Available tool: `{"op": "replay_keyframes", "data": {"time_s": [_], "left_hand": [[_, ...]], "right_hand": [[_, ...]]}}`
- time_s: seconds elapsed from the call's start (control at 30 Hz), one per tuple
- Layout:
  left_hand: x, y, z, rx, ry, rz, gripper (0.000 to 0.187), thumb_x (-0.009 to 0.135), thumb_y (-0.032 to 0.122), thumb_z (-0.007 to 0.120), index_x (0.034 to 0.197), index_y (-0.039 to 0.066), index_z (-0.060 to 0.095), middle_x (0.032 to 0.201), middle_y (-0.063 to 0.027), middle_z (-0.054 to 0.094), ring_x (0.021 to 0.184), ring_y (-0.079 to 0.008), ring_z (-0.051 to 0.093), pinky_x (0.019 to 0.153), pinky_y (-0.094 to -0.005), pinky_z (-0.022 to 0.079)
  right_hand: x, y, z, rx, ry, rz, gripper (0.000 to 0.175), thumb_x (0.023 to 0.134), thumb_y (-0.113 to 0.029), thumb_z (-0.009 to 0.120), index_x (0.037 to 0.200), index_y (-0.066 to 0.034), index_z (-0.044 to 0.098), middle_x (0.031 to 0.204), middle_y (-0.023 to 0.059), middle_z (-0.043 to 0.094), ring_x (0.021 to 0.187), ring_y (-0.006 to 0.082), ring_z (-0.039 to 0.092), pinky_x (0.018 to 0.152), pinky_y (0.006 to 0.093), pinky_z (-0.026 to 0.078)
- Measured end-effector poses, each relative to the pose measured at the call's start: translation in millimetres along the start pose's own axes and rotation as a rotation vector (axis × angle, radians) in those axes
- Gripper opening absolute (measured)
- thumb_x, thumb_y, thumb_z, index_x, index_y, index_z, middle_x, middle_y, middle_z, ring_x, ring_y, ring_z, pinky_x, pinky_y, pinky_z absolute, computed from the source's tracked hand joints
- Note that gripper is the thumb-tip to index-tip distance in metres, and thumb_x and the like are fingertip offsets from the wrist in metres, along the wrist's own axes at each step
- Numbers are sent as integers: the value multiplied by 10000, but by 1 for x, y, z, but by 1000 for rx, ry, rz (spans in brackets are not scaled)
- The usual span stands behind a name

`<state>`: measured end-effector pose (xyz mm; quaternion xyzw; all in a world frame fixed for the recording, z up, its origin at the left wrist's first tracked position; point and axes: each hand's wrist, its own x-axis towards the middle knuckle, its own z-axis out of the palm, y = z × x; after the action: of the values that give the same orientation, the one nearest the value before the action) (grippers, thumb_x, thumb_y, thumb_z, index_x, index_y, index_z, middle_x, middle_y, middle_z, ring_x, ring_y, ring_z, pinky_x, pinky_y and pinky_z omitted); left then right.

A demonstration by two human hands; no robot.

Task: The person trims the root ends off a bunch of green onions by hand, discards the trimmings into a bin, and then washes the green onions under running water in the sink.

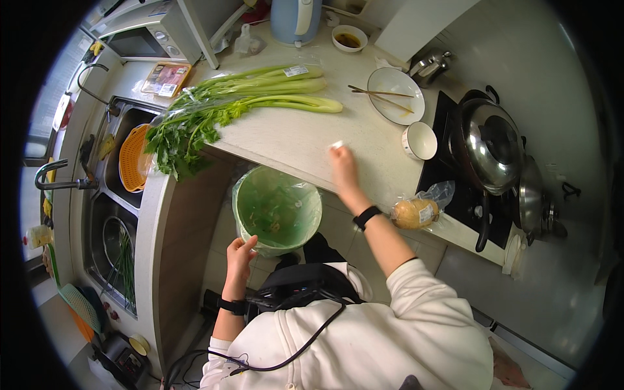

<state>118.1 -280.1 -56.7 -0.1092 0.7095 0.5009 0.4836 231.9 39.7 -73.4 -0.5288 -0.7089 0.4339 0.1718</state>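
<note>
My left hand [241,253] grips the near rim of a green trash bin [278,209] lined with a clear plastic bag; small scraps lie inside it. Over the countertop's front edge reaches my right hand [343,163], its fingers closed on a small white scrap [336,145], perhaps paper or tissue. Bunches of celery [253,92], partly in clear plastic, lie across the counter, leaves hanging over the corner by the sink. To the right of my right hand stands a white bowl [420,141], with a white plate [397,95] bearing chopsticks [382,92] behind it.
A bagged yellow vegetable or fruit [414,213] sits at the counter edge near the cooktop [438,175], which holds a lidded wok [490,141]. At left, a sink [92,195] holds an orange basket [132,158]. A blue kettle [287,22] and packaged meat [166,79] stand farther back.
</note>
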Motion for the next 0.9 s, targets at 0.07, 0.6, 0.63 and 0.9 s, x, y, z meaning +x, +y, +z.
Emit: {"op": "replay_keyframes", "data": {"time_s": [0.07, 0.6, 0.63, 0.9], "left_hand": [[0, -1, 0, 6, -24, 8, 178, 827, 195, 694, 883, 44, 619, 803, 4, 619, 688, -66, 556, 580, -205, 435], [1, -4, 1, 31, -79, 8, 173, 839, 194, 686, 880, 42, 613, 795, 6, 621, 653, -56, 546, 563, -193, 436], [1, -4, 2, 26, -98, 10, 169, 837, 195, 690, 863, 47, 611, 779, 11, 611, 638, -55, 538, 556, -193, 435], [-6, -4, 5, -2, -69, 1, 194, 839, 207, 692, 849, 33, 605, 774, 4, 584, 603, -60, 511, 531, -191, 432]], "right_hand": [[-48, 3, 27, -52, -120, -220, 193, 916, -106, 504, 999, -3, 645, 903, 142, 608, 828, 259, 587, 716, 364, 469], [-13, 70, -117, -710, 48, 18, 130, 827, 8, 472, 891, 32, 583, 955, 229, 571, 847, 385, 597, 772, 434, 500], [-23, 71, -107, -751, 55, -16, 128, 827, 12, 474, 906, 40, 570, 960, 237, 561, 856, 386, 593, 776, 429, 502], [-73, 24, -17, -22, -356, -348, 243, 813, -27, 577, 1045, 17, 637, 928, 182, 632, 831, 297, 618, 732, 348, 491]]}}
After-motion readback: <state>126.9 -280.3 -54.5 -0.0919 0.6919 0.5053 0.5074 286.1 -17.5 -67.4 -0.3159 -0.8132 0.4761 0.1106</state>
